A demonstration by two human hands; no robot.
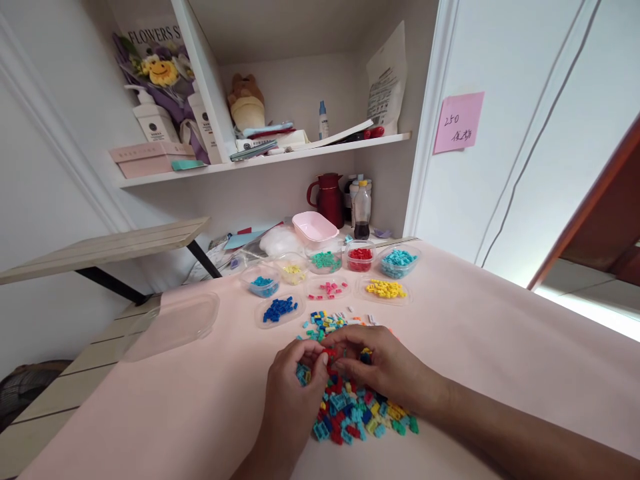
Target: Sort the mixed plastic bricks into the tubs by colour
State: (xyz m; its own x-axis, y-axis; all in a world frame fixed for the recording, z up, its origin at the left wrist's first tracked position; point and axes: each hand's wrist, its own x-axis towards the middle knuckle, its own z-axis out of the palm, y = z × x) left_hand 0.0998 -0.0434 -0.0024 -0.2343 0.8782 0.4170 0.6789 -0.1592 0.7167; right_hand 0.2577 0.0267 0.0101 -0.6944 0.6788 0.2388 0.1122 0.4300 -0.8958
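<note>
My left hand (pixel 295 383) pinches a small red toy brick (pixel 329 356) between thumb and forefinger. From the other side, my right hand (pixel 377 360) curls over with its thumb and fingertips closed at the same red brick; whether more than one red piece is there I cannot make out. Both hands are above a mixed pile of toy bricks (pixel 355 410) in light blue, red, yellow, green and dark blue, and they hide its middle. More loose bricks (pixel 327 323) show just beyond my fingers.
Behind the pile stand clear containers of sorted bricks: dark blue (pixel 280 309), yellow (pixel 386 289), pink (pixel 328 290), red (pixel 360 259), green (pixel 325 261) and light blue (pixel 399 263). A clear lid (pixel 173 327) lies left. Farther back are a pink tub (pixel 315 227) and dark red jug (pixel 330 200).
</note>
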